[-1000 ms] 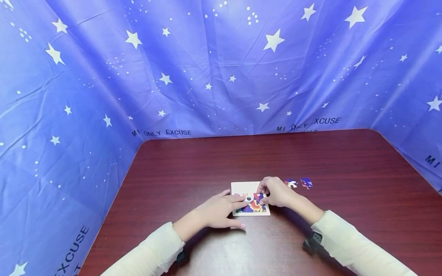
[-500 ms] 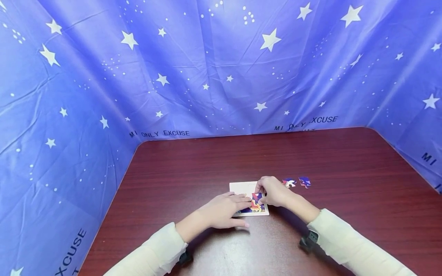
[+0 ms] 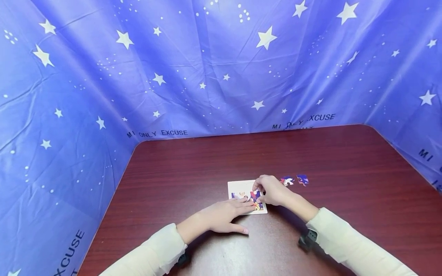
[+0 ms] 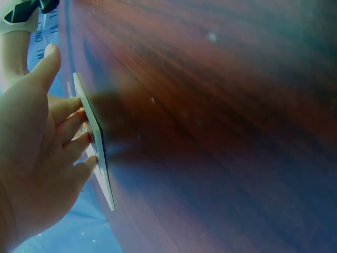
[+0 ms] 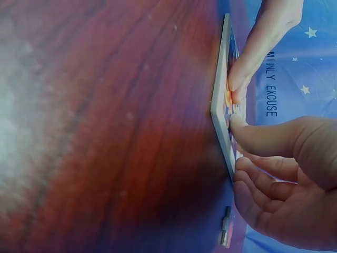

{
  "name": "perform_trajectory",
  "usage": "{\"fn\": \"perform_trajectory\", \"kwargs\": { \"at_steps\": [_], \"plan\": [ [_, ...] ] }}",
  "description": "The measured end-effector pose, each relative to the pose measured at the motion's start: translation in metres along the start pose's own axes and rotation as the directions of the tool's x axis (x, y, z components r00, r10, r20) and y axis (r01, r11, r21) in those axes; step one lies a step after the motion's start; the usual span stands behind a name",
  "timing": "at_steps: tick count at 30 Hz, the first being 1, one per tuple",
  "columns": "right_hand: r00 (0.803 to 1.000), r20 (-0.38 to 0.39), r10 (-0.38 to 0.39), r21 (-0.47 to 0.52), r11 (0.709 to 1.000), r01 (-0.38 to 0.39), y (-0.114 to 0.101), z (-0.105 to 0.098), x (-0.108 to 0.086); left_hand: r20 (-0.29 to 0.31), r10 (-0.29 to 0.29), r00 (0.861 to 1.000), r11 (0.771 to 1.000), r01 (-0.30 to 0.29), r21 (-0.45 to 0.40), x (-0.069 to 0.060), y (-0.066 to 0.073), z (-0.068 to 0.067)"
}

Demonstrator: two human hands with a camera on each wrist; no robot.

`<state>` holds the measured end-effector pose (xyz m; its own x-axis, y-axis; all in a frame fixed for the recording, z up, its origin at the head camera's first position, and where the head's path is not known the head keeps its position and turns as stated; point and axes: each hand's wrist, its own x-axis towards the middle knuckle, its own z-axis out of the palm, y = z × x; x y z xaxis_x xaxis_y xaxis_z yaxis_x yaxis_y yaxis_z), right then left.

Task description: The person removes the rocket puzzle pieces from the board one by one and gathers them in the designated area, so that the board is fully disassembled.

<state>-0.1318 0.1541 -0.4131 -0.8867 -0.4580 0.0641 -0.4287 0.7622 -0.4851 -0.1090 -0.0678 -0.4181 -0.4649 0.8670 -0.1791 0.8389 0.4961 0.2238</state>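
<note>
L hand (image 3: 226,214) straight-fingered on 1 board (image 3: 240,185); R hand (image 3: 272,191) pinches 1 pc (image 3: 255,194); 2 loose pcs (image 3: 302,178).

Head camera looks down; dim, close wrist views, seemingly sidelong, share the board (image 3: 238,186).

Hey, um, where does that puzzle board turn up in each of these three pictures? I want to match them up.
Head: just right of centre, below the middle, the pale puzzle board lies under both hands.
Left wrist: left of centre, nearly edge-on, a slanting pale strip at the fingertips.
Right wrist: right of centre, its pale rim bent at a corner pointing left.
Shared landmark: the left hand, fingers on the board.
</note>
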Motion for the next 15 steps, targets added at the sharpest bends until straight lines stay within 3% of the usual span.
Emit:
{"fn": "perform_trajectory", "kwargs": {
  "at_steps": [5, 15],
  "plan": [
    [1.0, -0.01, -0.014, 0.03, 0.999, 0.014, 0.001, 0.0026, 0.0006, 0.005, 0.009, 1.0, 1.0, -0.009, -0.012, -0.0009, -0.0024, 0.0004],
    [0.997, 0.012, 0.073, 0.08, 0.994, -0.074, 0.0005, 0.0026, 0.0033, -0.003, -0.007, 1.0, 1.0, 0.007, -0.026, 0.0007, -0.0012, 0.0009]
  ]
}}
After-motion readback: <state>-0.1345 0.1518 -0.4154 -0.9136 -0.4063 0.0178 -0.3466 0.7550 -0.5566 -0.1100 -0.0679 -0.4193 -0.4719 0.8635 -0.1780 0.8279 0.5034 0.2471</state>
